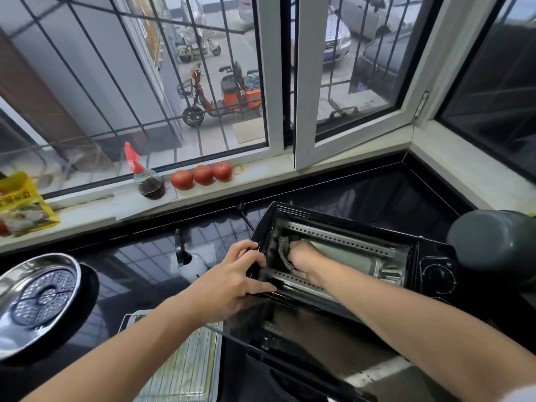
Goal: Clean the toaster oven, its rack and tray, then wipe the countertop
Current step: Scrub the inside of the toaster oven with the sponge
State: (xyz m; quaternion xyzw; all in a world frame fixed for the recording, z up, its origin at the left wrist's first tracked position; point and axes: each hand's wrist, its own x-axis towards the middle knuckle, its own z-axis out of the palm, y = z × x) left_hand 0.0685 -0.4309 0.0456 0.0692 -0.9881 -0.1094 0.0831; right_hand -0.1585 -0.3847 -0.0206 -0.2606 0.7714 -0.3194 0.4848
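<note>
A black toaster oven stands on the dark countertop with its glass door folded down toward me. My right hand is inside the oven cavity, gripping a grey scouring cloth against the left inner wall. Over the oven's left front edge curls my left hand, gripping it. The wire rack lies on the metal tray on the counter at the lower left of the oven.
A steel steamer plate sits on a dark pan at the left. A small white bottle stands beside my left hand. A grey pot is right of the oven. Three tomatoes, a sauce bottle and a yellow packet line the windowsill.
</note>
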